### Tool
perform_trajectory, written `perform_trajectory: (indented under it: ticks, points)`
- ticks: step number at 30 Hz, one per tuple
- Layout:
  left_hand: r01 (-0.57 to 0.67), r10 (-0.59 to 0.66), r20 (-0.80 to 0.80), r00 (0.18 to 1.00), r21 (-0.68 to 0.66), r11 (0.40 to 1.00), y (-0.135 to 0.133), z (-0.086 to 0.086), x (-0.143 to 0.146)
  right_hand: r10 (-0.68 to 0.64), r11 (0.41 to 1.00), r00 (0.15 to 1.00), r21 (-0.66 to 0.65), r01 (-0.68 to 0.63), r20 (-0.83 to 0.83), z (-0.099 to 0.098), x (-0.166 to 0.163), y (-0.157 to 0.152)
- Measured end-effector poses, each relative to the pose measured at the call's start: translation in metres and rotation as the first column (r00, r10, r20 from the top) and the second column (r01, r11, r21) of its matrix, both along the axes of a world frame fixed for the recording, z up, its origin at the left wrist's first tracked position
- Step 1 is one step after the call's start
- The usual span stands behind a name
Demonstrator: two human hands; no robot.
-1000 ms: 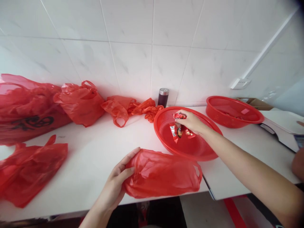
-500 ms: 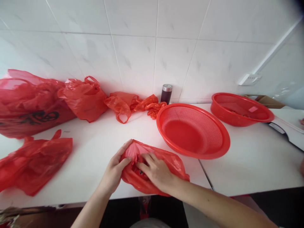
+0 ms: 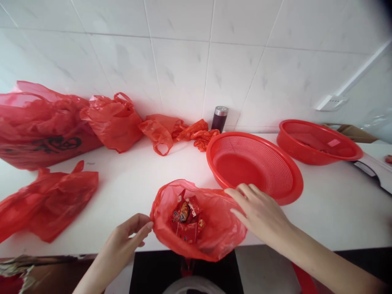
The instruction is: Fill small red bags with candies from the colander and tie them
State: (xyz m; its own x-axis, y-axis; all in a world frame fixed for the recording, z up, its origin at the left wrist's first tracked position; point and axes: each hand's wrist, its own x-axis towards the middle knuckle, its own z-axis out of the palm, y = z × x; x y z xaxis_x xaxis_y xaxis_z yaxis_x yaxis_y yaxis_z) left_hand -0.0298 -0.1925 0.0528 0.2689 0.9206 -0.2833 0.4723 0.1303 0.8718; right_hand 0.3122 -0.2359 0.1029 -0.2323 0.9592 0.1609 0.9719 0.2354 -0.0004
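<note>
Black brush-style characters, too smeared to read, run across the big red bag (image 3: 43, 126) at the far left; the small wrappers show no legible print. At the near edge of the white desk (image 3: 128, 192) a thin red plastic bag (image 3: 211, 228) sits with its mouth spread wide, its glossy film crinkled and sagging slightly over the edge. Inside lie a few red-wrapped sweets (image 3: 187, 214), one showing a brown-gold patch. The left hand (image 3: 125, 241) pinches the bag's left rim between thumb and fingertips. The right hand (image 3: 260, 212) rests on the right rim, fingers loosely curled over the film; whether it truly grips cannot be told. Just behind the bag stands a red mesh basket (image 3: 288, 192), and a second red basket (image 3: 318, 157) is further right. More crumpled red bags (image 3: 52, 200) lie along the left and by the wall, near a dark flask with a metal cap (image 3: 219, 118). The wall is white tile (image 3: 183, 61).
</note>
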Motion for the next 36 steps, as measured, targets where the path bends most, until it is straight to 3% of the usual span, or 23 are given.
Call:
perform_trajectory:
  ticks: [2,4,7,10,12,15,17,19,20,22,23,25,28,31,34,36]
  points:
    - [-0.030,0.027,0.071,0.997,0.038,0.999,0.000,0.012,-0.002,-0.071,0.983,0.990,-0.179,0.048,-0.122,0.008,0.010,-0.002]
    - [-0.169,0.144,0.226,0.963,0.093,0.981,0.003,0.028,0.001,-0.136,0.946,0.933,-0.323,0.022,-0.334,0.026,0.016,0.002]
    - [-0.299,0.232,0.309,0.922,0.187,0.936,0.010,0.041,0.014,-0.187,0.936,0.785,-0.349,-0.039,-0.590,0.056,0.019,0.010]
    - [-0.188,0.192,0.012,0.981,0.273,0.943,0.017,0.026,0.025,-0.152,0.945,0.793,-0.321,-0.058,-0.589,0.070,0.015,0.015]
    - [-0.053,0.097,-0.189,0.977,0.224,0.973,0.020,0.008,0.024,-0.131,0.943,0.825,-0.326,-0.067,-0.550,0.070,0.013,0.015]
    - [0.088,-0.058,-0.237,0.970,0.119,0.989,0.024,0.000,0.010,-0.142,0.955,0.805,-0.293,-0.041,-0.576,0.067,0.021,0.018]
    - [0.067,-0.062,-0.063,0.996,0.092,0.993,0.027,0.016,-0.002,-0.145,0.966,0.786,-0.257,-0.018,-0.600,0.070,0.031,0.022]
    - [-0.081,0.061,0.257,0.964,0.067,0.994,0.029,0.047,-0.010,-0.125,0.983,0.760,-0.185,0.006,-0.638,0.079,0.039,0.027]
    - [-0.185,0.151,0.424,0.893,0.038,0.982,0.031,0.065,-0.011,-0.100,0.993,0.729,-0.119,0.025,-0.678,0.085,0.040,0.030]
    - [-0.356,0.285,0.687,0.668,-0.041,0.934,0.032,0.099,-0.007,-0.007,0.993,0.636,0.067,0.092,-0.772,0.098,0.037,0.034]
    - [-0.390,0.304,0.764,0.568,-0.076,0.918,0.032,0.113,-0.003,0.045,0.984,0.601,0.139,0.112,-0.798,0.104,0.033,0.035]
    - [-0.374,0.282,0.832,0.477,-0.098,0.922,0.031,0.133,0.008,0.108,0.981,0.604,0.182,0.063,-0.789,0.113,0.022,0.037]
    - [-0.356,0.228,0.825,0.518,-0.035,0.934,0.031,0.142,0.020,0.153,0.985,0.645,0.170,-0.036,-0.748,0.122,0.011,0.040]
    - [-0.404,0.207,0.747,0.632,0.090,0.910,0.034,0.139,0.018,0.205,0.964,0.623,0.265,0.004,-0.755,0.129,0.009,0.043]
    - [-0.299,0.174,0.400,0.900,0.274,0.914,0.039,0.136,0.008,0.204,0.972,0.632,0.231,-0.041,-0.747,0.135,0.010,0.044]
    - [-0.185,0.189,0.029,0.982,0.393,0.901,0.042,0.134,-0.002,0.196,0.979,0.622,0.184,-0.084,-0.758,0.132,0.009,0.041]
